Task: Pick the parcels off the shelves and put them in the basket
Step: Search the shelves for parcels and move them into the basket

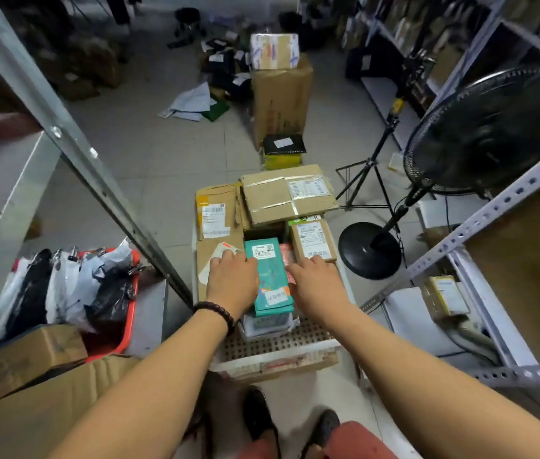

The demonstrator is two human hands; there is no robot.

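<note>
1. Grey floor runs down a storeroom aisle between metal shelves.
2. On it sits a white basket piled with parcels. A teal box lies on top at the near side.
3. Both hands flank that box. The left hand touches its left edge and the right hand its right edge, with fingers fairly straight and reaching forward (neither wraps round it).
4. A dark bracelet circles the left wrist.
5. Past the teal box lie a small brown box to the right, a labelled carton to the left and a flat taped parcel at the far end.
6. Left of the basket is a red tub of black and white bags. On the right stands a black fan.
</note>
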